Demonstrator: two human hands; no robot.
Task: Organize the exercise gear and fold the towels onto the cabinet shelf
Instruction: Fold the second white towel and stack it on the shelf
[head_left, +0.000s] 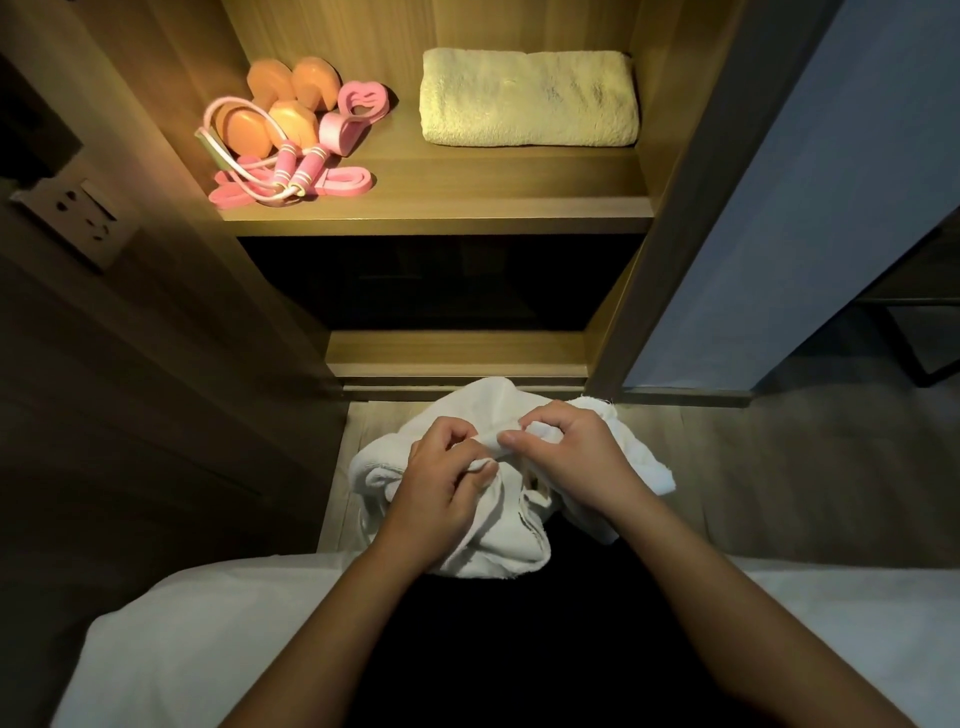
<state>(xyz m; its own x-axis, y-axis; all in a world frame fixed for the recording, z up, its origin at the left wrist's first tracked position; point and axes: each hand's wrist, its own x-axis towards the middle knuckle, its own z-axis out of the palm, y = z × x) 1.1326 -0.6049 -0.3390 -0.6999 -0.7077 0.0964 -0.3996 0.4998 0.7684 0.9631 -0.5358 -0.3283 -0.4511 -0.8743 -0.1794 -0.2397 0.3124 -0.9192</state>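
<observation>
Shelf (467, 176) lying at 12, bare strip showing between gear (288, 124) at 11 and folded towel (529, 97) at 1. Cabinet walls (675, 208) closing in both sides. Compartment (441, 283) below sitting too dark to read. White towel (498, 535) bunching at centre above floor (753, 467), partly hidden by hands. Left hand (441, 483) and right hand (571, 457) both curling, pinching white towel's upper edge, thumbs close together.
</observation>
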